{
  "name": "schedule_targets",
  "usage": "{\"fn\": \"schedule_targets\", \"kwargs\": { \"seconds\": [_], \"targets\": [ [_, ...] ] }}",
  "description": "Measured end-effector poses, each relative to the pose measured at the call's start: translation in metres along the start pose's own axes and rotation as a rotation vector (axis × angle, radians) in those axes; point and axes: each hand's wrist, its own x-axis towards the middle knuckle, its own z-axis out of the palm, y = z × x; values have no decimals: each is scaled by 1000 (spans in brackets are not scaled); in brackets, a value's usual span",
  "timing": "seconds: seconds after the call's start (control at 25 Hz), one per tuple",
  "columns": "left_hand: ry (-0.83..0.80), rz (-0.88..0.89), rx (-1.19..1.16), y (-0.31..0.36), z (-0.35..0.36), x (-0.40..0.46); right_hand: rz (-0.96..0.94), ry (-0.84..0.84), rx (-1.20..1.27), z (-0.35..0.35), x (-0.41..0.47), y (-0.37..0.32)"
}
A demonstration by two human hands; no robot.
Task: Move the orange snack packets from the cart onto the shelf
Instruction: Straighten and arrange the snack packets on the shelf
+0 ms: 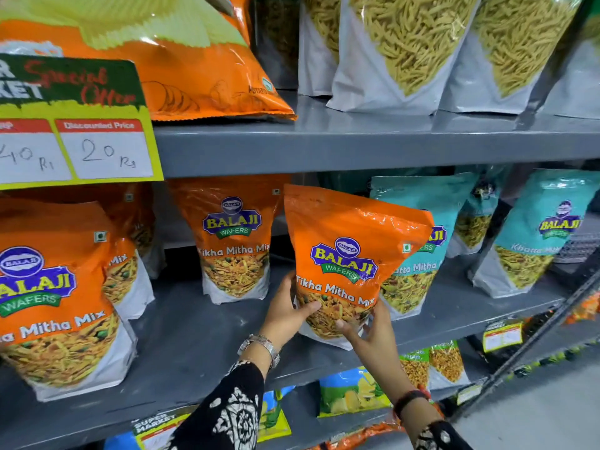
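Note:
An orange snack packet point(350, 254) stands tilted at the front of the grey middle shelf point(207, 339). Both my hands grip its lower part: my left hand point(287, 308) on its left side with the thumb across the front, my right hand point(373, 332) under its right bottom corner. More orange packets of the same kind stand on this shelf: one behind at the middle point(235, 241), a large near one at the left point(55, 297), and one behind that point(130, 254). The cart is out of view.
Teal snack packets point(539, 235) fill the shelf to the right of the held packet, one partly behind it. An upper shelf point(357, 141) carries an orange chips bag point(181, 66) and white pouches. A yellow price card point(71, 138) hangs at left. Lower shelf packets point(354, 393) sit below.

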Motion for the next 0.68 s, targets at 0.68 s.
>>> {"fn": "schedule_targets", "kwargs": {
  "seconds": [0.68],
  "targets": [
    [415, 6, 95, -46, -106, -57, 18, -451, 159, 95, 11, -33]
  ]
}}
